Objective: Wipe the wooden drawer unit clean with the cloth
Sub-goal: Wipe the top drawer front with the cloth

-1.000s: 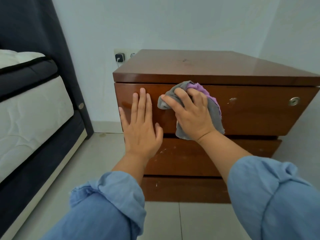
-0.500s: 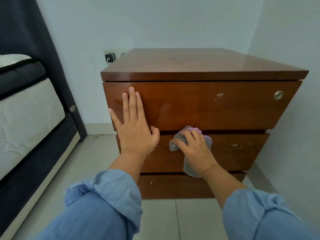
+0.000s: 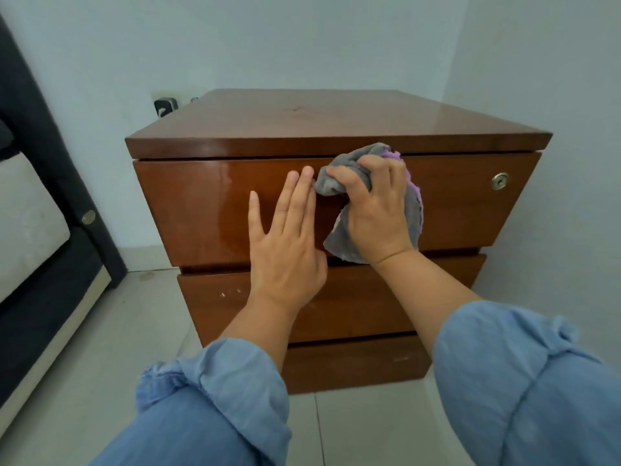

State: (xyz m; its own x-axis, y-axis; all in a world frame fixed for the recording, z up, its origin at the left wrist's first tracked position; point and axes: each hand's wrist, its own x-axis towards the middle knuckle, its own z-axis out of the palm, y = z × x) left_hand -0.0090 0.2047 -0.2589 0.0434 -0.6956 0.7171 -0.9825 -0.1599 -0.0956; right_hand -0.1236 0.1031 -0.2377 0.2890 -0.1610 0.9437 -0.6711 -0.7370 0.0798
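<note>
Head view: right hand (image 3: 376, 210) fingers bunch the cloth (image 3: 346, 173) on the drawer unit (image 3: 201, 203) top front, left hand (image 3: 285, 243) flat and spread, so probably sweep right toward the lock (image 3: 499, 180) next.

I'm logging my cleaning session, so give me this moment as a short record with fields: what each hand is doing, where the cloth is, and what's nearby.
left hand: flat, open, resting on the top drawer front
right hand: gripping the cloth
cloth: grey and purple, bunched, pressed to the top drawer near its upper edge
drawer unit: glossy wood, drawers shut
lock: top drawer, right end
nearby: bed at left, wall plug behind
</note>
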